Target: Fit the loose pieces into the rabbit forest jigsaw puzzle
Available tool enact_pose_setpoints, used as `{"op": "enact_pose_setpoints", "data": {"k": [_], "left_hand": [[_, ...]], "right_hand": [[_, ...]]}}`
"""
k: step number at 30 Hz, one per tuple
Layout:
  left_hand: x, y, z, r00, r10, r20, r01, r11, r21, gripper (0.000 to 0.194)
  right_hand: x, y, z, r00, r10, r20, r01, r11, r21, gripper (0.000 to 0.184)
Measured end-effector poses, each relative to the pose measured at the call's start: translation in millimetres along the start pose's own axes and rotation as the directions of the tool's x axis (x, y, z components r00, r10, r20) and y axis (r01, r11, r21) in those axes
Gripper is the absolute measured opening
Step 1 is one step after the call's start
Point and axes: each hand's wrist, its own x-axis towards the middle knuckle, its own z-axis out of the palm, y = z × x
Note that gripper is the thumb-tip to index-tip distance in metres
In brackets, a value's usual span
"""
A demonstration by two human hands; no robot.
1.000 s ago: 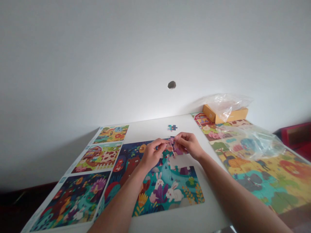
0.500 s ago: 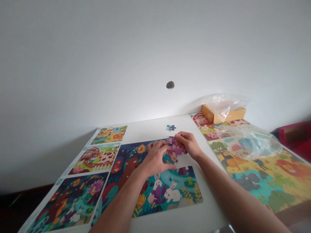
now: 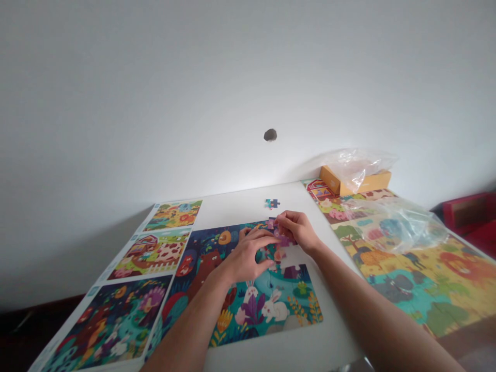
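A forest-animal jigsaw puzzle [image 3: 267, 302] lies on the white table, with a bear, rabbits and a frog on it and a gap at its right side. My left hand [image 3: 248, 258] rests over its upper middle, fingers stretched out and apart, fingertips near the purple animal. At the upper right corner, my right hand [image 3: 296, 230] pinches a purple puzzle piece [image 3: 270, 223], partly hidden by the fingers. One loose blue puzzle piece [image 3: 272, 203] lies on the table beyond the right hand.
On the left, a printed sheet [image 3: 116, 325] shows three pictures. To the right are a finished savanna puzzle [image 3: 411, 289], a crumpled clear plastic bag [image 3: 406, 227], a yellow box [image 3: 368, 183] with another bag over it, and a farm puzzle [image 3: 329, 206]. A white wall [image 3: 194, 103] with a hole stands behind.
My left hand's fingers have shifted slightly, the index finger now reaching further right toward the right hand. My right hand stays nearly in place at the corner.
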Motion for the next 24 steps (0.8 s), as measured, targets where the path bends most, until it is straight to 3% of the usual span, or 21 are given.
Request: {"op": "enact_pose_setpoints", "data": {"k": [6, 16, 20, 24], "left_hand": [[-1, 2, -2.1, 1.000, 0.001, -0.009, 0.000, 1.000, 0.028, 0.059], [0, -2, 3.0, 0.999, 0.007, -0.050, -0.007, 1.000, 0.006, 0.054], [1, -7, 6.5, 0.979, -0.074, -0.192, 0.058, 0.995, -0.084, 0.057], [4, -13, 9.0, 0.901, -0.198, -0.385, 0.138, 0.974, -0.177, 0.053]], "right_hand": [[0, 0, 0, 1.000, 0.002, -0.002, -0.002, 1.000, -0.010, 0.034], [0, 1, 0, 1.000, -0.018, -0.008, 0.017, 0.997, -0.075, 0.035], [1, 2, -2, 0.996, -0.057, -0.064, 0.046, 0.986, -0.157, 0.033], [-1, 5, -4, 0.991, -0.102, -0.088, 0.076, 0.962, -0.263, 0.025]]}}
